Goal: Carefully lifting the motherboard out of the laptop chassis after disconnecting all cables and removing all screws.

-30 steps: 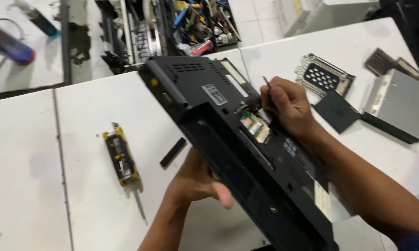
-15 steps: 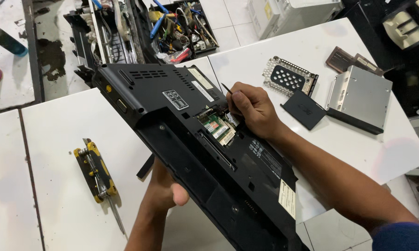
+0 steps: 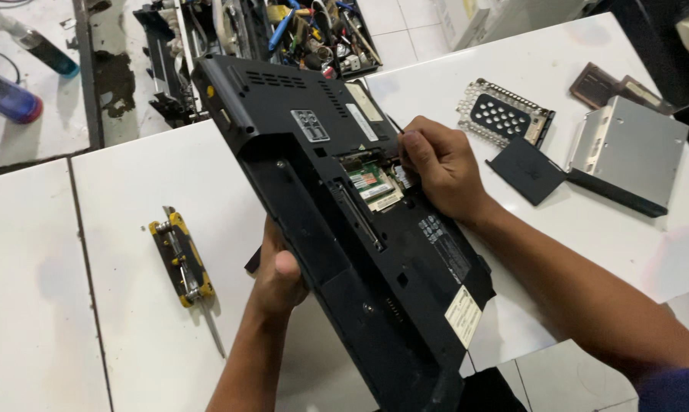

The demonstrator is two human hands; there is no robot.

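Observation:
A black laptop (image 3: 314, 175) lies upside down and tilted, its left side lifted off the white table (image 3: 130, 191). My left hand (image 3: 277, 276) grips its left edge from below, thumb on top. An open bay in the laptop's underside shows a green circuit card (image 3: 373, 181). My right hand (image 3: 445, 166) rests on the laptop beside that bay, fingers closed on a thin dark tool (image 3: 392, 123) whose tip meets the bay's edge.
A yellow-and-black screwdriver bit holder (image 3: 180, 258) lies left of my left hand. On the right lie a perforated metal drive caddy (image 3: 505, 113), a black cover plate (image 3: 526, 169) and a silver optical drive (image 3: 627, 152). A box of tools and parts (image 3: 314, 30) stands behind.
The view has shifted, with the laptop now more central. My right hand has stayed at the open bay with the tool. My left hand keeps its grip on the laptop's edge.

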